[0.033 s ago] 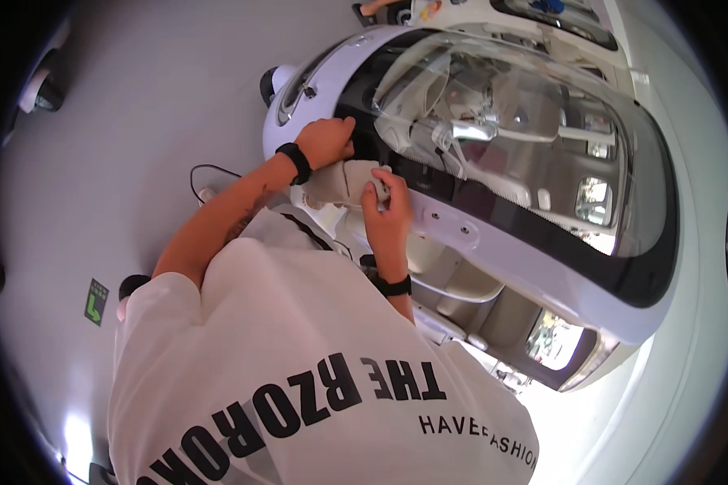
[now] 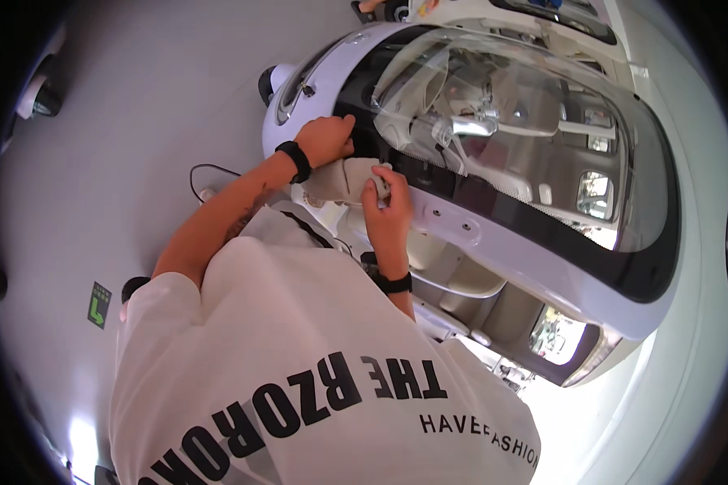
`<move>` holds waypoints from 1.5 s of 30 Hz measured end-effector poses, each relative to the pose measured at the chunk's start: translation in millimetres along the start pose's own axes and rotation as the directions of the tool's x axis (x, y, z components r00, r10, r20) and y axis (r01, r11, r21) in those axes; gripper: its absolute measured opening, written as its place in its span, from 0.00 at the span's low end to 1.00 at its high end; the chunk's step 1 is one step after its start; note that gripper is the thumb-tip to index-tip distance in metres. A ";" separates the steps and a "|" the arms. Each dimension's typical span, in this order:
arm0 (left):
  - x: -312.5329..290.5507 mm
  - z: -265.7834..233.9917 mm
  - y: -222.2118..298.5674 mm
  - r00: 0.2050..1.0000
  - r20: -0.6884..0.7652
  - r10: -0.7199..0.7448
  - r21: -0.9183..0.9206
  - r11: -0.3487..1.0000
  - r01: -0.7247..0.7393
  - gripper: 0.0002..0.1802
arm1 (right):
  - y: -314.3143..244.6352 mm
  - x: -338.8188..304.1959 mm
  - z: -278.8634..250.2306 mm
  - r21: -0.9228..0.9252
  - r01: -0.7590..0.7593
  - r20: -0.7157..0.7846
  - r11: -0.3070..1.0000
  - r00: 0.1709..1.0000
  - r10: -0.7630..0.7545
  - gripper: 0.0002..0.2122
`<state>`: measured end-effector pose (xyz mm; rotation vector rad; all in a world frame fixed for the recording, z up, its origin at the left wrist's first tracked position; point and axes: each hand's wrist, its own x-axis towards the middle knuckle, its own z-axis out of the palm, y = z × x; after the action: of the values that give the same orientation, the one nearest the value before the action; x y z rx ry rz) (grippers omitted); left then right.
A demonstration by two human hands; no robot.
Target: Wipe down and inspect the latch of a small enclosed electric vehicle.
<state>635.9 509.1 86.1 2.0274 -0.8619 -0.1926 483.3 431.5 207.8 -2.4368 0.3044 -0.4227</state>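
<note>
Clock: read off the head view, 12 at the top edge.
Left hand (image 2: pixel 325 139): kinda half-curled over the end of the black panel (image 2: pixel 419 177); whether anything's gripped can't be told, since the inside of the fingers is hidden.
Right hand (image 2: pixel 390 202): closed around the end of the beige piece (image 2: pixel 340 181), thumb and fingers bent in. Left hand is found between 10 and 11 o'clock from it.
Beige piece: held at its right end, lying at roughly 10 o'clock from the right hand and 5 from the left; cloth or trim, honestly can't be told.
White vehicle (image 2: pixel 534 257): leaned over by the wearer; two round fittings (image 2: pixel 451 220) are seen between 3 and 4 o'clock from the right hand.
Windshield (image 2: pixel 526 137): set at about 2 o'clock from the right hand, curved and full of reflections.
Wrists: a black band is worn on each.
Shirt (image 2: pixel 291 323): white, printed in black, hung across the bottom.
Floor: green-arrow sign (image 2: pixel 99 305) stuck around 8 o'clock from the hands; thin black cable (image 2: pixel 210 166) looped nearer in.
</note>
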 end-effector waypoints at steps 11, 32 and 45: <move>1.1 3.8 1.1 0.993 0.074 0.090 0.087 0.992 -0.096 0.14 | -1.5 20.3 21.5 0.079 -0.094 -0.011 0.992 0.995 0.095 0.10; 30.9 -46.2 -190.7 0.897 0.436 -0.076 -0.098 0.987 0.131 0.18 | 70.5 162.9 199.4 -0.120 -0.270 -0.057 0.955 0.963 0.265 0.14; 88.2 -65.5 -227.1 0.800 0.523 -0.293 0.001 0.939 0.343 0.19 | 58.7 152.3 222.6 0.027 -0.467 0.207 0.884 0.867 0.453 0.08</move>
<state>844.3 577.8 -38.4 2.0473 -0.7983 -0.9930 699.8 461.4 39.2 -2.2101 0.7493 0.0174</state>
